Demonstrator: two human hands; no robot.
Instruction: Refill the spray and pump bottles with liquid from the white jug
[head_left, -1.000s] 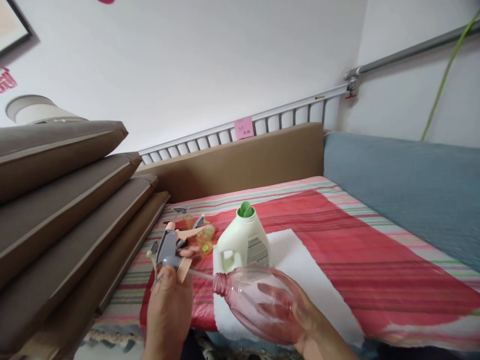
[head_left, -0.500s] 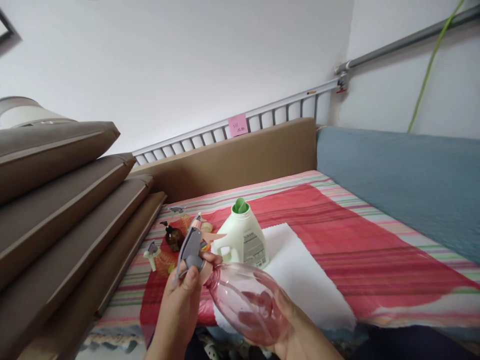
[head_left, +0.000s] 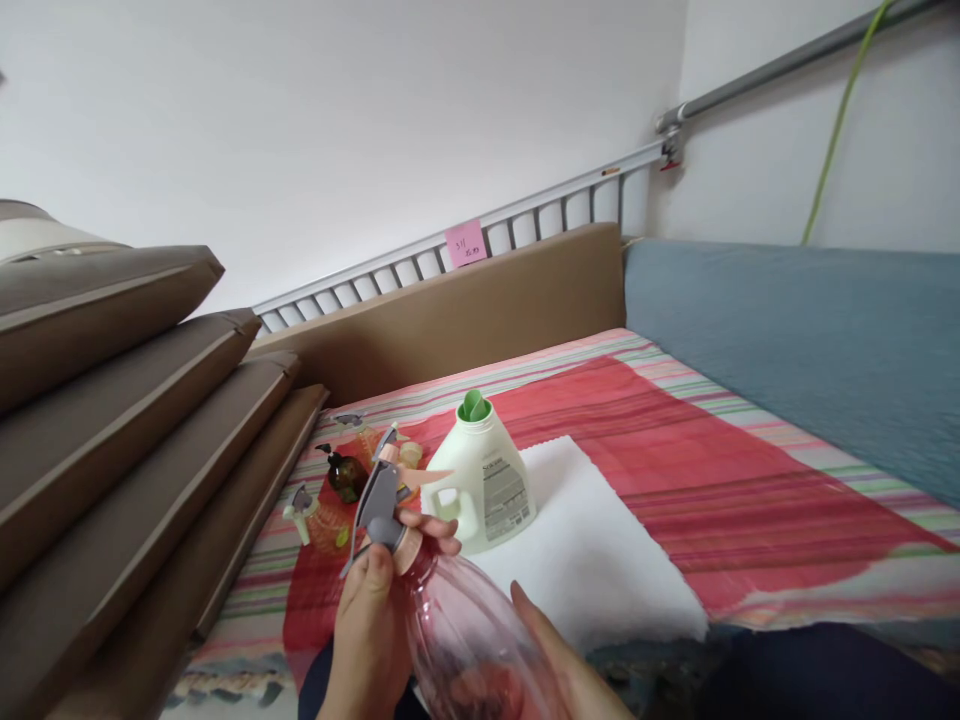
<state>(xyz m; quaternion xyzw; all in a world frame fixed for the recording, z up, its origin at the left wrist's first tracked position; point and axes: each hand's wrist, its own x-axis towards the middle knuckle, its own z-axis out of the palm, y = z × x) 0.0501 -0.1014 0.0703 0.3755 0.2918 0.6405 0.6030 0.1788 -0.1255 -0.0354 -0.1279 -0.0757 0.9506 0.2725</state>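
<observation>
A clear pink spray bottle [head_left: 476, 630] with a grey and peach trigger head [head_left: 382, 500] is tilted in front of me, head up and to the left. My left hand [head_left: 375, 610] is closed round its neck, just under the trigger. My right hand [head_left: 562, 660] presses against the right side of the bottle's body; part of the hand is hidden behind it. Just beyond stands a pale green detergent jug [head_left: 487, 480] with a handle and an open mouth showing green inside. It rests on a white cloth [head_left: 592, 540].
Left of the jug stand a dark pump bottle [head_left: 346, 478], an orange-tinted spray bottle [head_left: 326, 525] and another sprayer behind. A red sheet [head_left: 675, 490] covers part of the striped bedding. Brown cushions [head_left: 150, 400] are stacked at left; a white radiator [head_left: 517, 235] runs along the wall.
The pink spray bottle has swung lower at its base and stands steeper. My right hand has moved down with it. My left hand still grips the neck. The view has shifted slightly.
</observation>
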